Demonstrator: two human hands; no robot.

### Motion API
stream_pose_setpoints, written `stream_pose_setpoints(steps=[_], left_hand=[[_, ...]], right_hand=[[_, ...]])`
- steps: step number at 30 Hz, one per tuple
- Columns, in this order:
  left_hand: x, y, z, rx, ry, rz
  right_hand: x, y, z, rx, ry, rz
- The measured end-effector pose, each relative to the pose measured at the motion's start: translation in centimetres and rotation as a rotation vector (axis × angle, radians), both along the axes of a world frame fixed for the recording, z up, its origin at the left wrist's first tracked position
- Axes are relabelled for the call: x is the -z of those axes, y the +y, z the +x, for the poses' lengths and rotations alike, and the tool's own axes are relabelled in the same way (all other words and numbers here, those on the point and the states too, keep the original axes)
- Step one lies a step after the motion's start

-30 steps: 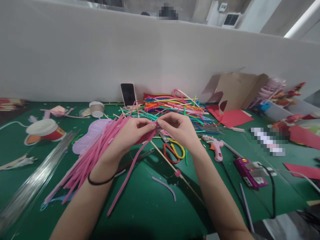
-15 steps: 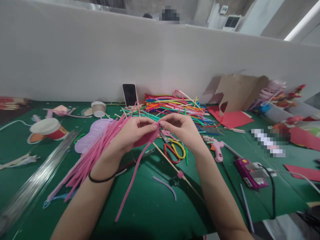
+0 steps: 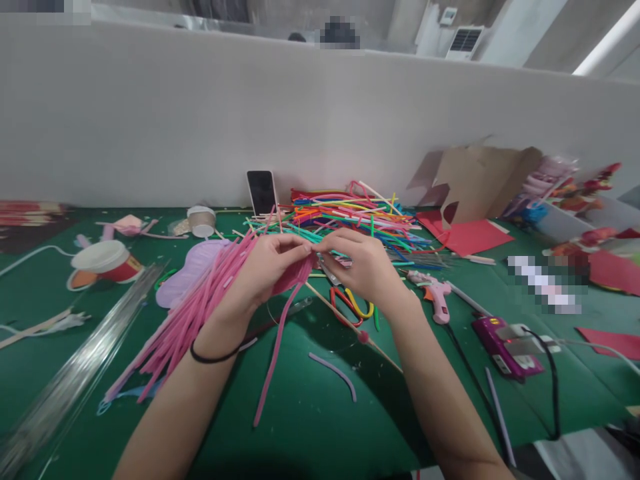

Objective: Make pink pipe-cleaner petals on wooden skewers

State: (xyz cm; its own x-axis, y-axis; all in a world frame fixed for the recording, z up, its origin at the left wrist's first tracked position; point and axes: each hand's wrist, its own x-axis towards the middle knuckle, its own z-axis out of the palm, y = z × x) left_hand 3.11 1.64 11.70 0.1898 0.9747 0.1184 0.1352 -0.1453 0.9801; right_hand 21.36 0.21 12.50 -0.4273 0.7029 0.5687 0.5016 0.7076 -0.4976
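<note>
My left hand [image 3: 263,270] is closed around a folded pink pipe cleaner piece [image 3: 295,275], whose long tail [image 3: 274,357] hangs down toward me. My right hand [image 3: 361,265] pinches the top of the same piece, fingertips meeting those of the left hand. Both hands hover above the green table [image 3: 310,413]. A bundle of pink pipe cleaners [image 3: 185,317] lies under my left wrist. A heap of many-coloured pipe cleaners [image 3: 345,213] sits just behind the hands.
Scissors with red and yellow handles [image 3: 350,303], a thin wooden stick [image 3: 350,323], a pink glue gun [image 3: 436,297], a purple device with a black cable [image 3: 505,343], a phone [image 3: 262,192], a paper cup [image 3: 105,260], a tape roll [image 3: 201,220], clear rods [image 3: 75,373], red paper [image 3: 465,235] and cardboard [image 3: 475,177].
The hanging tail of the pink pipe cleaner has swung slightly and my fingertips have shifted a little; the view has drifted slightly. Both hands keep their hold.
</note>
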Motion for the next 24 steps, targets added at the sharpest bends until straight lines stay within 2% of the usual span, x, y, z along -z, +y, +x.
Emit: stream_pose_setpoints(steps=[2,6,8,12,15,21,24], left_hand=[[-0.2,-0.1,0.0,0.01,0.01,0.02],[-0.9,-0.7,0.0,0.025,0.013,0.045],[-1.0,-1.0,0.2,0.002,-0.024,0.054],[-0.7,-1.4,0.9,-0.068,-0.143,0.087],[-0.3,-1.6,1.5,-0.072,-0.211,0.091],[0.1,-1.7,2.1,-0.059,-0.287,0.07],[0.2,-1.6,2.2,-0.076,-0.311,0.087]], right_hand=[[-0.1,-0.1,-0.1,0.032,0.061,-0.074],[-0.5,-0.1,-0.2,0.13,0.333,-0.317],[-0.7,-0.2,-0.1,0.143,0.35,-0.387],[-1.2,-0.7,0.0,0.191,0.237,-0.326],[-1.7,-1.0,0.0,0.221,0.182,-0.256],[-2.0,-1.0,0.0,0.165,0.184,-0.315],[-1.9,-1.0,0.0,0.18,0.16,-0.27]])
